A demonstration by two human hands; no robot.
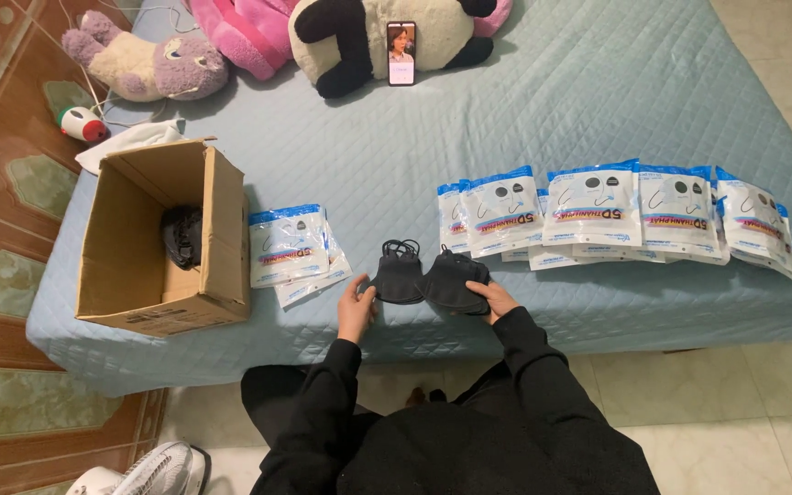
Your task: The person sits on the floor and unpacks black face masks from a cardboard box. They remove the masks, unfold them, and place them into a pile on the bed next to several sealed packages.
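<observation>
Both hands are resting on the black masks [428, 277] at the bed's [598, 101] near edge: left hand [357, 307] is cupping the left mask's side, right hand [490, 298] is lying flat on the right one (fingers loosely spread). Masks are lying side by side, long axis running left-right, ear loops pointing away. Packets [598, 206] are lining up beyond, cardboard box [162, 243] sitting left.
</observation>
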